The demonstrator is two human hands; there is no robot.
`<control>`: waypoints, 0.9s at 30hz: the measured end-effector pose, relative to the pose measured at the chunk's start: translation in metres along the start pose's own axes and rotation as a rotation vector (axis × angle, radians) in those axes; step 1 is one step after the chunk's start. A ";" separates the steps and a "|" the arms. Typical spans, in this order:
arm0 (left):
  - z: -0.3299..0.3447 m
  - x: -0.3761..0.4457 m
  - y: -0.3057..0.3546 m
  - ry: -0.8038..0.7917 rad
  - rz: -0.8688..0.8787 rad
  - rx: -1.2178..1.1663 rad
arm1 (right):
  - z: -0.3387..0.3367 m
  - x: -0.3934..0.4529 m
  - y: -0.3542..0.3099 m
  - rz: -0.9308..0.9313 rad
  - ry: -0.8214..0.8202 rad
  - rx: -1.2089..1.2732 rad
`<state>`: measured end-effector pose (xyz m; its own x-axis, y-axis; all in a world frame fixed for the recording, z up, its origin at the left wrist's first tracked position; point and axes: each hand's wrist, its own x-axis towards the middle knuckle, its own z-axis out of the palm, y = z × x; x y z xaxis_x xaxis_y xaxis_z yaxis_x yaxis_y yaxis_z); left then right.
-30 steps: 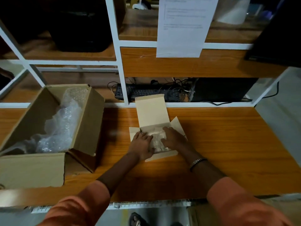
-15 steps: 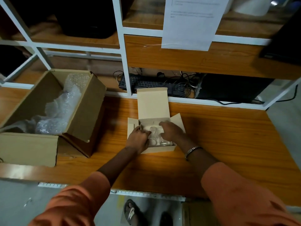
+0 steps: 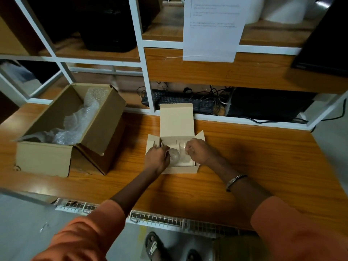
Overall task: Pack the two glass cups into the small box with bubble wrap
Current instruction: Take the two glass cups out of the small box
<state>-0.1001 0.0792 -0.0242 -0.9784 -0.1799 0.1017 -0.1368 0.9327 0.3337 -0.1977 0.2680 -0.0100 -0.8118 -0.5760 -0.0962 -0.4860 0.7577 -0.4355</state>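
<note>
Two clear glass cups sit side by side in the small box; left hand curls around one, right hand pinches the other's rim.

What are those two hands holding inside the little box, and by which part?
The left hand grips a glass cup by its side. The right hand seems to pinch clear bubble wrap at its top edge, though that is blurry.

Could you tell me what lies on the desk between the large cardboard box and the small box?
Only bare desk lies between the large cardboard box and the small box in the head view.
</note>
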 end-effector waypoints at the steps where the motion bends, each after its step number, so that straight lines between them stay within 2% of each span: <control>1: -0.003 -0.004 0.003 0.032 -0.004 -0.015 | -0.007 -0.005 0.000 -0.024 0.035 0.009; 7: -0.013 -0.029 0.023 0.206 -0.002 -0.125 | -0.046 -0.046 0.012 -0.161 0.195 0.024; 10: -0.012 -0.046 0.037 0.235 -0.015 -0.152 | -0.051 -0.069 0.026 -0.189 0.209 0.036; 16: 0.011 -0.080 0.056 0.058 -0.028 -0.079 | -0.033 -0.119 0.061 -0.242 0.187 -0.062; 20: 0.031 -0.094 0.056 -0.025 -0.073 -0.059 | -0.016 -0.143 0.080 -0.203 0.181 -0.090; 27: 0.047 -0.098 0.053 -0.064 -0.172 -0.038 | 0.009 -0.160 0.095 -0.141 0.114 -0.114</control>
<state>-0.0188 0.1613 -0.0601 -0.9490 -0.3147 -0.0195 -0.2986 0.8769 0.3767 -0.1111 0.4291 -0.0443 -0.7612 -0.6454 0.0632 -0.6257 0.7054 -0.3331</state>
